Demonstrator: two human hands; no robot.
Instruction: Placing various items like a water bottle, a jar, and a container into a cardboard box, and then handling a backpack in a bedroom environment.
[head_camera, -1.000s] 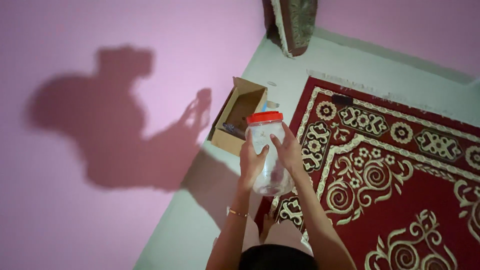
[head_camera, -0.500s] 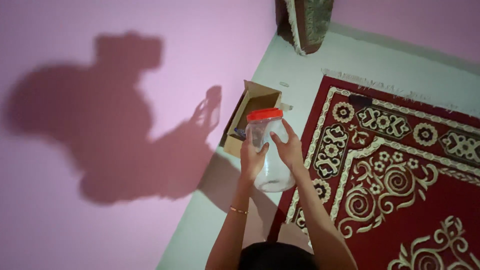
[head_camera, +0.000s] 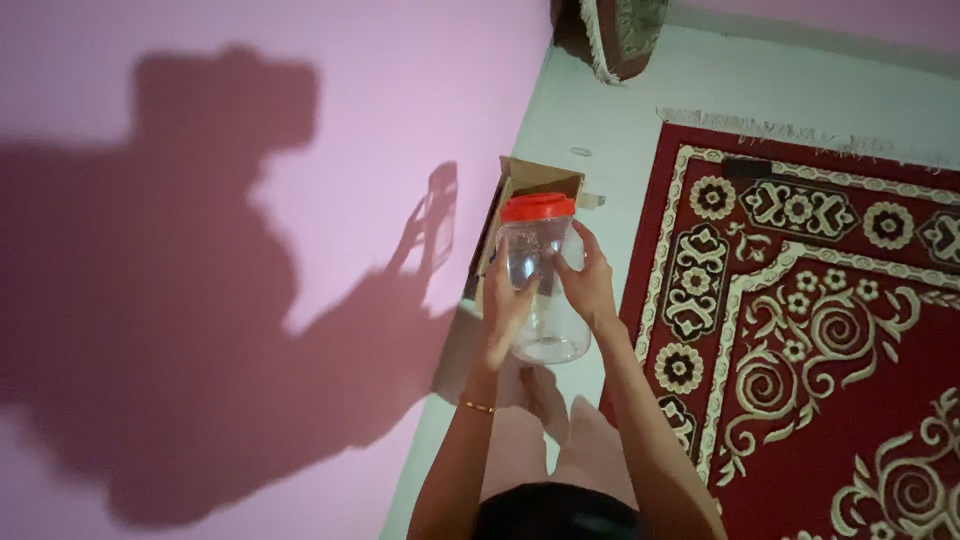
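I hold a clear plastic jar (head_camera: 541, 290) with a red screw lid (head_camera: 538, 206) upright in front of me, above the floor. My left hand (head_camera: 504, 312) grips its left side, and a thin gold bangle sits on that wrist. My right hand (head_camera: 588, 283) grips its right side with the fingers spread over the wall. The jar looks empty. Just behind the jar an open cardboard box (head_camera: 524, 188) stands on the floor against the pink wall.
A red rug (head_camera: 820, 330) with cream floral patterns covers the floor at the right. Pale floor (head_camera: 615, 110) runs between rug and pink wall (head_camera: 250, 250). A rolled, fringed rug (head_camera: 618, 35) leans in the far corner. My feet show below the jar.
The jar and both hands have shifted slightly right and up in view, closer over the cardboard box. The view has tilted, so my shadow on the wall looks larger.
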